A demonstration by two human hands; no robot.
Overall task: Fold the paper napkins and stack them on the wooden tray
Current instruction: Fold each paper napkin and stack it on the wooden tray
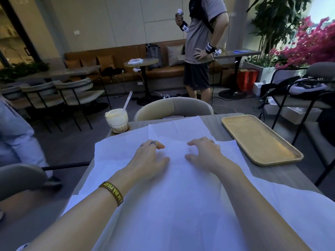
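On the table (272, 176), both hands' curled fingers (159, 146) press napkins (177, 131).

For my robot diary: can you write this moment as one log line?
left hand: flat on white paper napkins | right hand: same | rectangular wooden tray: empty

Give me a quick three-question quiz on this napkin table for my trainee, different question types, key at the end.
1. True or false: the wooden tray already holds folded napkins.
2. Multiple choice: where is the drink glass? A) on the tray B) at the table's far left corner C) under the left hand
3. Fill in: both the left hand and right hand rest flat on the ____.

Key: 1. False, the tray is bare. 2. B, it stands on a coaster beside the paper napkins. 3. Napkins, spread open over the table; neither hand pinches an edge.
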